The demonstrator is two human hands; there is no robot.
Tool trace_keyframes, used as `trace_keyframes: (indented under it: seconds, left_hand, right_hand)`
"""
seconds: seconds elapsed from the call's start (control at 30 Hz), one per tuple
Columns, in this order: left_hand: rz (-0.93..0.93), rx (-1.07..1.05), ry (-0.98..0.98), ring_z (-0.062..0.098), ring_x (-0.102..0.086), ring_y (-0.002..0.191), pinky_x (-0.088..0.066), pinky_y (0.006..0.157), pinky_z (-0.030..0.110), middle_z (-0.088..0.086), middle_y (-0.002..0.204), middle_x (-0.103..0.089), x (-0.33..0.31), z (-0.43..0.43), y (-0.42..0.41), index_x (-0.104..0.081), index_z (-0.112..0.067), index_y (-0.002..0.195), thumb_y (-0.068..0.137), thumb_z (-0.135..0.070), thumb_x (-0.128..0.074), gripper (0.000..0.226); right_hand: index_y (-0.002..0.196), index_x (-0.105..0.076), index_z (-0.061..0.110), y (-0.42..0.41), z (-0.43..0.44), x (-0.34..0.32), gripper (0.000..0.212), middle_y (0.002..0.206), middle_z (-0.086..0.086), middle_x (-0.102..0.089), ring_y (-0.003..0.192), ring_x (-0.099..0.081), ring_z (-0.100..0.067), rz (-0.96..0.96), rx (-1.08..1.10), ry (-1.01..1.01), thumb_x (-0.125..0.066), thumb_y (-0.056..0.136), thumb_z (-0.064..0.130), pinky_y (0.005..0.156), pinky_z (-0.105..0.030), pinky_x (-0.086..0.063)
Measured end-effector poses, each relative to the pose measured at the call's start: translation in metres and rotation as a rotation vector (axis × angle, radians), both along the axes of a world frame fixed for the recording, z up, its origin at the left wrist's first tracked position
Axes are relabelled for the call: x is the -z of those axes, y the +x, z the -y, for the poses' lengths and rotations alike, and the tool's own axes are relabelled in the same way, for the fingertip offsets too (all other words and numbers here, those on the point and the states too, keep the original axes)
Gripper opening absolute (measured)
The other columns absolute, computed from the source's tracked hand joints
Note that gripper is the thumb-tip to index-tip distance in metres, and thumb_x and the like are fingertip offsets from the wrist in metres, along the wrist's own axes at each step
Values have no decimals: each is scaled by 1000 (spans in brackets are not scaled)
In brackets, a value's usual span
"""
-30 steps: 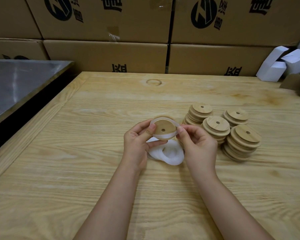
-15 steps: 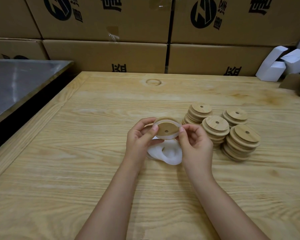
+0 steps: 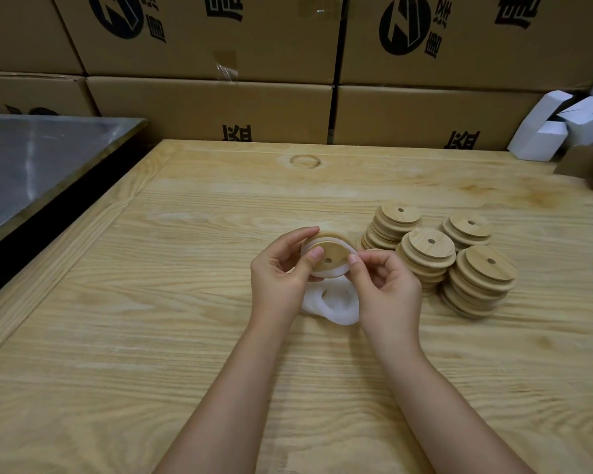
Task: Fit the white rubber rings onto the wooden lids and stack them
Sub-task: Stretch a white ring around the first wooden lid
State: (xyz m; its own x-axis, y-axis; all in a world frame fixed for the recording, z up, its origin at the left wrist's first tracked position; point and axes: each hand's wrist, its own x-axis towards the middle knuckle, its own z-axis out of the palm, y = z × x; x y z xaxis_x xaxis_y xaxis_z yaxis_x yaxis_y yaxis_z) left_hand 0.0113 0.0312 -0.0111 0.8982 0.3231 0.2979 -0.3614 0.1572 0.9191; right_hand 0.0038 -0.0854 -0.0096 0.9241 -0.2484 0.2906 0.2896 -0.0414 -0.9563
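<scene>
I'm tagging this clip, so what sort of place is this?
Probably a packing or warehouse workroom: printed cardboard cartons stacked behind the wooden table, piles of wooden lids, and small white boxes.

There is one view only, from a wide-angle camera worn on the person's head. It faces forward and down over the wooden table point(image 3: 144, 343), near the left hand point(image 3: 281, 277) and right hand point(image 3: 389, 290) at centre, and reaches the cardboard cartons point(image 3: 213, 107) behind.
</scene>
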Motion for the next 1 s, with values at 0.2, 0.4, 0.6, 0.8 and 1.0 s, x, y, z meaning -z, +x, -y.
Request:
trace_keyframes:
  seconds: [0.2,0.4,0.6,0.8,1.0]
  left_hand:
    - [-11,46,-72,12,-69,77,-56,57,27,-2,79,-73,3,-5,2,-70,-20,93,81,7,-64,30]
    - [-48,137,-151,18,-70,83,-58,62,36,2,85,-73,5,-10,4,-69,-19,96,81,0,-64,25]
    - [-73,216,-197,23,-69,87,-58,65,38,8,88,-69,7,-7,3,-62,-14,99,80,-3,-64,22]
    - [-35,306,-208,29,-67,92,-58,73,46,12,91,-62,6,1,1,-57,-9,97,76,-2,-67,24]
    - [-65,317,-292,31,-68,90,-58,73,46,13,91,-59,5,2,2,-58,-11,96,75,-5,-65,23]
  right_hand:
    - [81,-66,10,0,5,-6,6,84,-13,-71,84,-70,-24,-104,-77,128,-65,87,8,83,-40,-55]
    - [80,-67,10,-1,6,-9,4,83,-10,-73,83,-70,-23,-118,-97,120,-68,84,9,82,-40,-55]
    - [83,-66,17,0,6,-5,8,84,-1,-71,82,-68,-12,-62,-49,41,-66,86,9,76,-25,-52]
    - [87,-63,17,-1,2,-1,11,84,4,-70,84,-68,-9,-14,36,102,-66,86,7,74,-18,-52]
    - [77,-66,21,1,5,-2,15,76,4,-72,78,-69,-11,-47,43,157,-68,84,8,76,-27,-53]
